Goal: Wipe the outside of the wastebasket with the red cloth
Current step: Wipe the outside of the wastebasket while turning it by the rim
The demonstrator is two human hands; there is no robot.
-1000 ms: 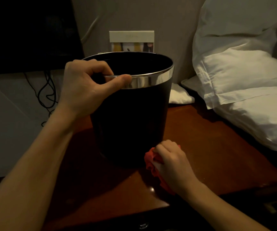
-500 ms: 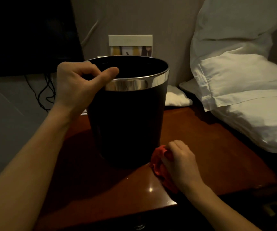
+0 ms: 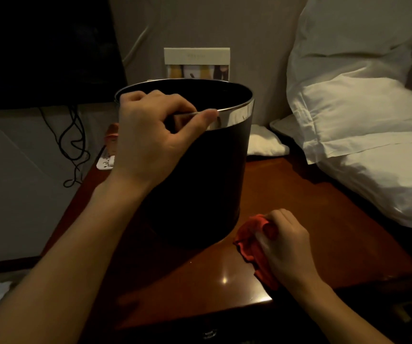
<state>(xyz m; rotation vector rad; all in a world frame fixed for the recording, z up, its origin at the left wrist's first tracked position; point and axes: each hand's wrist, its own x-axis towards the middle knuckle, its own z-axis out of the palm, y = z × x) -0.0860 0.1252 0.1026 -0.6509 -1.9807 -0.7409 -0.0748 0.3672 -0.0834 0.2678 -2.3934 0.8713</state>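
Note:
A black wastebasket (image 3: 200,175) with a shiny silver rim stands upright on the reddish wooden nightstand (image 3: 324,219). My left hand (image 3: 150,135) pinches the near rim, thumb outside on the silver band, fingers curled over the edge. My right hand (image 3: 284,244) holds the bunched red cloth (image 3: 252,242) low at the basket's right side, just above the tabletop. The cloth sits a small gap away from the basket's base.
White pillows (image 3: 361,115) lie along the right edge of the nightstand. A framed card (image 3: 197,63) leans on the wall behind the basket. Black cables (image 3: 73,145) and a white power strip (image 3: 105,162) are at the left rear. A dark screen (image 3: 46,50) fills the upper left.
My right hand with the cloth has drawn slightly away from the basket's lower side toward the right. My left hand has regripped the rim. The view has tilted downward.

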